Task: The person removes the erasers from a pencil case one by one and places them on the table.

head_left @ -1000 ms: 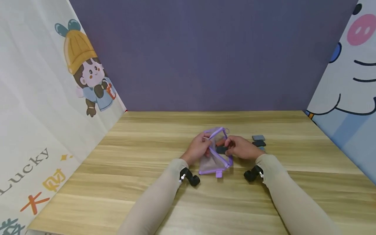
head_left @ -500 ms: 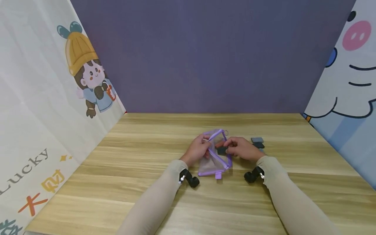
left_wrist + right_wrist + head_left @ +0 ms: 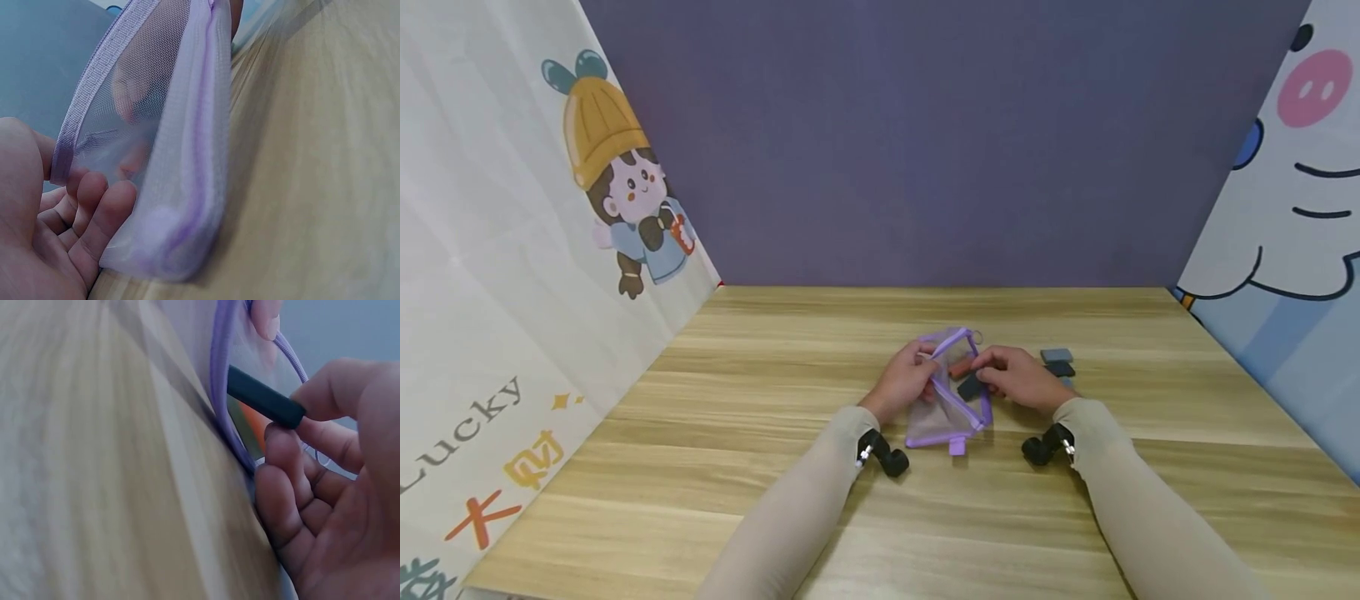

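A purple-trimmed mesh zip pouch (image 3: 928,427) lies on the wooden table, its zipped mouth spread toward the right. My left hand (image 3: 898,385) pinches the zip edge of the mouth between thumb and fingers. Between the thumb and fingers of my right hand (image 3: 1021,382) is one end of a small dark rectangular block (image 3: 970,387). The right wrist view shows that dark block (image 3: 265,399) slanting into the mouth, its far end hidden behind the purple edge. A reddish-orange block (image 3: 959,367) sits inside the pouch, just beyond the dark one.
Right of the right hand lie a grey block (image 3: 1057,356), a dark block (image 3: 1061,368) and a bluish one (image 3: 1067,382) partly hidden by the hand. A purple-grey panel (image 3: 947,150) stands along the table's (image 3: 760,375) back edge, with printed sheets at both sides.
The dark block has tilted in the pouch mouth, its left end now lower, and more of the reddish block shows. The left hand still holds the pouch's edge.
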A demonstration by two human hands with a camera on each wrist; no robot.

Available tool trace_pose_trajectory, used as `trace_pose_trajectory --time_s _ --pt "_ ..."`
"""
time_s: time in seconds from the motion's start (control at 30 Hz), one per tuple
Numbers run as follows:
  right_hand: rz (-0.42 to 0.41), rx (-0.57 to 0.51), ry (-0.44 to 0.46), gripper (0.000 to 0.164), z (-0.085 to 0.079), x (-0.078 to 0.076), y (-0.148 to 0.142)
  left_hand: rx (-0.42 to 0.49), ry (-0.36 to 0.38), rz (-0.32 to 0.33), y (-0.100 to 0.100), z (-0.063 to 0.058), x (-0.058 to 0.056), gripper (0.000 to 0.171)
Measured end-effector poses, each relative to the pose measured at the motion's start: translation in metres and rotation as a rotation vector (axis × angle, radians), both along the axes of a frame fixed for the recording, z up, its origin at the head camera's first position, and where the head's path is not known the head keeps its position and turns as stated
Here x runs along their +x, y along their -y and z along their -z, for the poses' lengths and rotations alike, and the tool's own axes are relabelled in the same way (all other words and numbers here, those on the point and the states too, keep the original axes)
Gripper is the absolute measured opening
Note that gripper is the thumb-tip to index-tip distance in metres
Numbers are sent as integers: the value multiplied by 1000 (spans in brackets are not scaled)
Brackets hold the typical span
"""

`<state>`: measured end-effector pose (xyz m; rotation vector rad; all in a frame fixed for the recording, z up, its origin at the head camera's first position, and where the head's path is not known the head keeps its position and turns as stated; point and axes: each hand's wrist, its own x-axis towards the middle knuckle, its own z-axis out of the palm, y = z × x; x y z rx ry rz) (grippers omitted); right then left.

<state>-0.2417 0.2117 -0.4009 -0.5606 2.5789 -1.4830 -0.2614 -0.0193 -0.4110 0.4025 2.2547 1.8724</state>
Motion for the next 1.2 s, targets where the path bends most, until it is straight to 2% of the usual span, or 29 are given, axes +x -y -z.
trace_pose_trajectory --time_s 0.13,0.33,0.6,0.67,0.9,1.03,1.2 --pt "-22 2 -22 19 0 1 2 2 -5 4 0 0 0 27" --pt "-71 -17 -1 20 1 1 2 9 2 10 2 1 -1 28" --pt "-73 -17 -7 21 -1 -1 2 8 -4 -2 3 -3 0 28" --pt "-63 -24 4 22 -1 -1 1 10 -4 -6 3 -3 0 28" --pt "69 -25 4 29 2 2 -2 12 -5 -5 2 0 -1 28" --pt "92 -55 16 30 1 4 0 14 2 0 2 1 0 28" --pt "103 -38 -4 34 2 4 -2 17 -6 1 1 2 1 27"
